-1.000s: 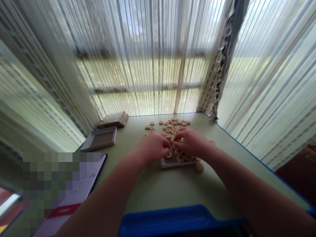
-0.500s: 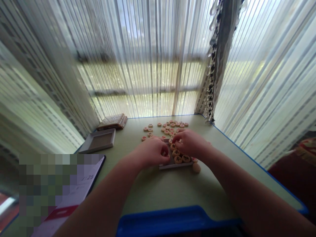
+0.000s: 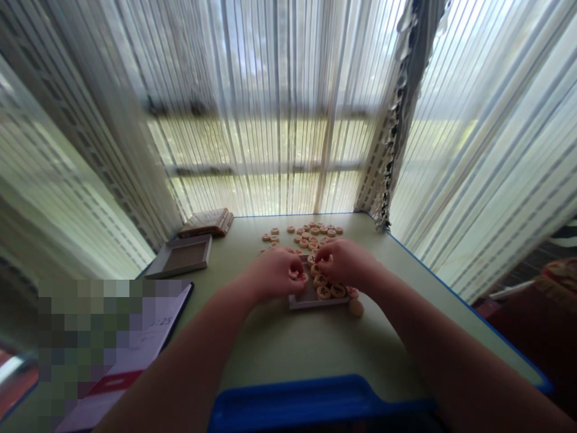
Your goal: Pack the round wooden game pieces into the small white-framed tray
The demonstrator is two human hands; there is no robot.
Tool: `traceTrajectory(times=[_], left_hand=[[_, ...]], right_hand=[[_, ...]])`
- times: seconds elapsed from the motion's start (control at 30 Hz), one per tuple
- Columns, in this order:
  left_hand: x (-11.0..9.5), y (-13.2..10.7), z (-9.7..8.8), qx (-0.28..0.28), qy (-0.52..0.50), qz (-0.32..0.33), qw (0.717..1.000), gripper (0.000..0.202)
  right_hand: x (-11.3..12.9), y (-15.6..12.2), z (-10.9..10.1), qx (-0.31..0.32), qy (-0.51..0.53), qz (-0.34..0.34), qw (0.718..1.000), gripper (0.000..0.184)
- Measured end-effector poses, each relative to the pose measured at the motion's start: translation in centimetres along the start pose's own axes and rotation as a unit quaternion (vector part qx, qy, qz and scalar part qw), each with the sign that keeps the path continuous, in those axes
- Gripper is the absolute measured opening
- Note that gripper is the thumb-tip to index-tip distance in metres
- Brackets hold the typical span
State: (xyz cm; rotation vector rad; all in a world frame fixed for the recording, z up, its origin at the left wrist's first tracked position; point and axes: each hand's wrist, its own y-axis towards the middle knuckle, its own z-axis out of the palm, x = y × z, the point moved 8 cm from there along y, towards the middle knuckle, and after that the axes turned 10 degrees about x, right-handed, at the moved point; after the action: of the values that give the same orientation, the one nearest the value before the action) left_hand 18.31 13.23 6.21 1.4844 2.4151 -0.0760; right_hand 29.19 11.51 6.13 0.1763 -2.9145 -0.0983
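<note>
A shallow grey box [image 3: 319,304] holds round wooden Chinese chess pieces with black characters, several of them lined up in its right part. My left hand [image 3: 276,273] is at the box's left side, fingers curled around Chinese chess pieces [image 3: 295,275] with red marks. At the far end of the box, my right hand [image 3: 349,263] pinches a black-marked Chinese chess piece [image 3: 312,259] with its fingertips. A blank-faced piece [image 3: 356,308] leans by the box's near right corner, beside a red-marked piece [image 3: 353,292]. My right hand hides part of the box.
More pieces [image 3: 314,231] lie scattered on the pale green table [image 3: 265,349] beyond the hands. An open box lid [image 3: 205,255] and stacked books [image 3: 207,221] stand at the left. A tablet-like screen [image 3: 166,325] is near my left forearm. Sheer curtains [image 3: 279,138] hang behind.
My left hand has tilted and lifted slightly, showing the red-marked pieces in its fingers more clearly. My right hand stays at the box's far end. The view has shifted a little.
</note>
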Motion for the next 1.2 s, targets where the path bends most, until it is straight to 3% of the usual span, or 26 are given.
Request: traceTrajectory(times=[0.23, 0.53, 0.77, 0.9, 1.03, 1.2], left_hand=[[2.2, 0.2, -1.7, -0.100, -0.004, -0.038, 0.994, 0.019], [4.2, 0.6, -0.4, -0.087, -0.018, -0.078, 0.993, 0.021], [4.3, 0.7, -0.3, -0.087, -0.016, -0.074, 0.993, 0.020], [3.5, 0.4, -1.5, -0.127, -0.049, -0.052, 0.989, 0.019], [2.5, 0.3, -2.1, -0.130, -0.146, -0.028, 0.980, 0.024], [1.7, 0.4, -1.8, -0.109, -0.203, -0.021, 0.973, 0.025]], right_hand=[[0.3, -0.4, -1.1, -0.066, 0.012, -0.009, 0.998, 0.020], [0.7, -0.6, -1.7, -0.088, 0.033, -0.012, 0.995, 0.026], [1.1, -0.7, -1.6, -0.091, 0.047, -0.031, 0.994, 0.026], [1.8, -0.6, -1.4, -0.116, 0.074, -0.072, 0.988, 0.023], [1.5, -0.5, -1.4, -0.131, 0.180, -0.054, 0.973, 0.024], [0.8, -0.2, -0.9, -0.086, 0.325, -0.020, 0.941, 0.026]])
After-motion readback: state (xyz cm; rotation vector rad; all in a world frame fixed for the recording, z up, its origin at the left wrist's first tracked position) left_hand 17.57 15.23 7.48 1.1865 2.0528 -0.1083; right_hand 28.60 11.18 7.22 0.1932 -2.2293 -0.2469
